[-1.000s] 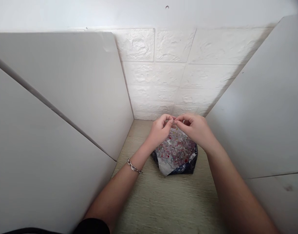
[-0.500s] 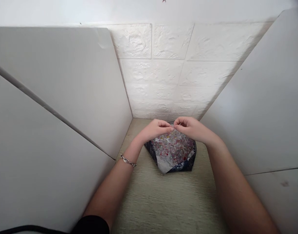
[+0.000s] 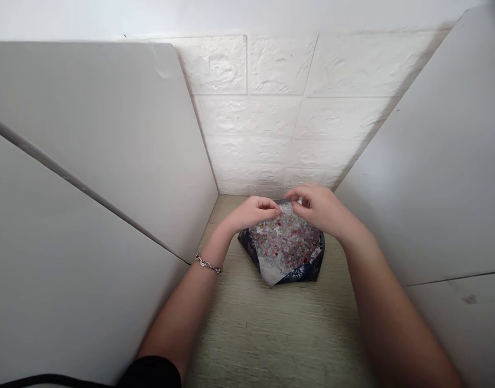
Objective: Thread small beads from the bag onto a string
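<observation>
A dark blue bag [image 3: 308,270], folded open, holds a heap of small pale, pink and red beads [image 3: 286,243] on a light wooden tabletop [image 3: 280,334]. My left hand [image 3: 253,211], with a silver bracelet [image 3: 207,264] on its wrist, hovers over the bag's far left rim with fingers curled in a pinch. My right hand [image 3: 318,207] is over the far right rim, fingers also curled together. What either pinch holds is too small to see. The two hands are a little apart.
White panels stand close on the left [image 3: 94,161] and right [image 3: 433,161], making a narrow booth. A white brick-pattern wall [image 3: 288,108] closes the back just behind the bag. Bare tabletop lies between my forearms in front of the bag.
Both hands have dropped lower toward the beads and drawn slightly apart; a second ago their fingertips met above the bag. The view has tilted up a little.
</observation>
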Action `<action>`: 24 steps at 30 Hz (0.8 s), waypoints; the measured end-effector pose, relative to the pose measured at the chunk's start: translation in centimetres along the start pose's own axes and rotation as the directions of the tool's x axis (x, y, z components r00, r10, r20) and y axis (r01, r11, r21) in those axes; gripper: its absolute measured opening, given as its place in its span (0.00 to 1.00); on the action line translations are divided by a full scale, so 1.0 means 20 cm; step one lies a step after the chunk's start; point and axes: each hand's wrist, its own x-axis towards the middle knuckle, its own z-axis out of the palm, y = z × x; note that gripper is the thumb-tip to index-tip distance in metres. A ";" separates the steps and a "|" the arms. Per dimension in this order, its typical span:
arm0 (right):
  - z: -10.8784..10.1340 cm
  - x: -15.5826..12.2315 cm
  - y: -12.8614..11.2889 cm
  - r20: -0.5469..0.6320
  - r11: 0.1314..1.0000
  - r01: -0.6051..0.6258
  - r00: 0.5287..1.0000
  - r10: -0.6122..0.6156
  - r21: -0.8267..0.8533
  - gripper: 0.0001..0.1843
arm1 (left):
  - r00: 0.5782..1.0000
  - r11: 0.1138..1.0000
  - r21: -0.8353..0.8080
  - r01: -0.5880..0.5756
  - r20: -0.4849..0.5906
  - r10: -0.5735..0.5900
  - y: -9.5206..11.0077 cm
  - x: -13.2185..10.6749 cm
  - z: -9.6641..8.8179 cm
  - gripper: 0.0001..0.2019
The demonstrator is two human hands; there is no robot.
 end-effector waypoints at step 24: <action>-0.03 -0.02 -0.08 0.121 0.981 -0.141 0.985 0.126 0.130 0.15 | 0.993 0.956 -0.287 -0.061 -0.112 0.030 0.03 0.00 0.00 0.17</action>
